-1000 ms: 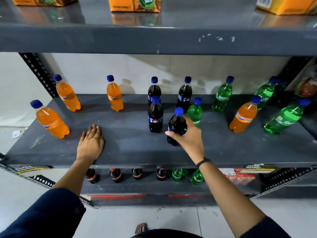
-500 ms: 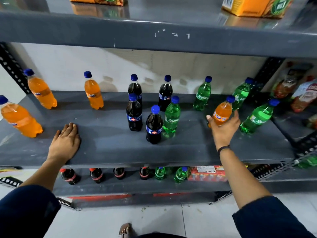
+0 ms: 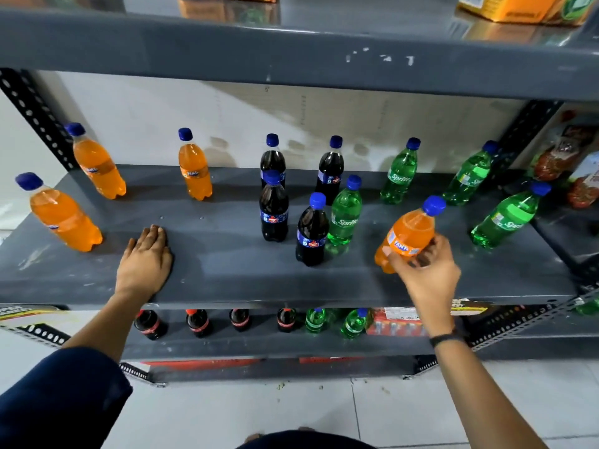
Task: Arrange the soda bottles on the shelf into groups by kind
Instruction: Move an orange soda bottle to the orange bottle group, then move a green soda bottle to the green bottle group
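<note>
My right hand (image 3: 427,270) grips an orange Fanta bottle (image 3: 409,233), tilted, at the front right of the grey shelf (image 3: 227,273). My left hand (image 3: 146,264) lies flat on the shelf near its front edge, holding nothing. Three more orange bottles stand at the left: one at the front left (image 3: 61,215), one at the back left (image 3: 95,163), one further right (image 3: 194,166). Several dark cola bottles (image 3: 274,209) cluster in the middle. A green Sprite bottle (image 3: 345,215) stands beside them; three more green ones (image 3: 400,173) stand to the right.
The upper shelf (image 3: 291,59) overhangs close above the bottle caps and carries orange boxes (image 3: 525,8). A lower shelf holds red-capped cola bottles (image 3: 197,322) and green bottles (image 3: 316,319). Perforated uprights (image 3: 35,115) flank the shelf. Packaged goods (image 3: 564,157) sit at the far right.
My right hand let go of the dark cola bottle, moved right and closed on the orange bottle, pulling it forward and tilting it. My left hand stayed flat on the shelf.
</note>
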